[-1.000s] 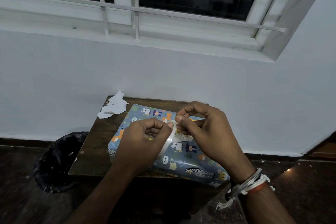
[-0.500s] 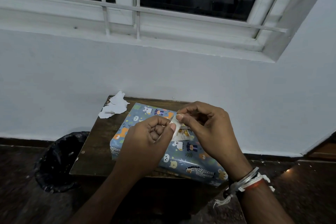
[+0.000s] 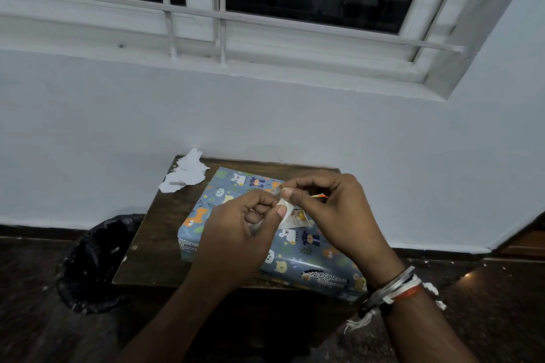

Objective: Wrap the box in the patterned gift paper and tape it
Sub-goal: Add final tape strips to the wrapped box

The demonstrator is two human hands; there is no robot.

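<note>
Our left hand and right hand both pinch the tape right over the wrapped box mid-frame — paper scrap to its upper left, bin lower left.

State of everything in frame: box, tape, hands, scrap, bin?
Box: visible faces papered, lying on the table.
Tape strip: pinched between both hands above the box.
Left hand: pinching the tape strip.
Right hand: pinching the tape strip.
Paper scrap: torn, on the table's far-left corner.
Bin: open, on the floor.
</note>
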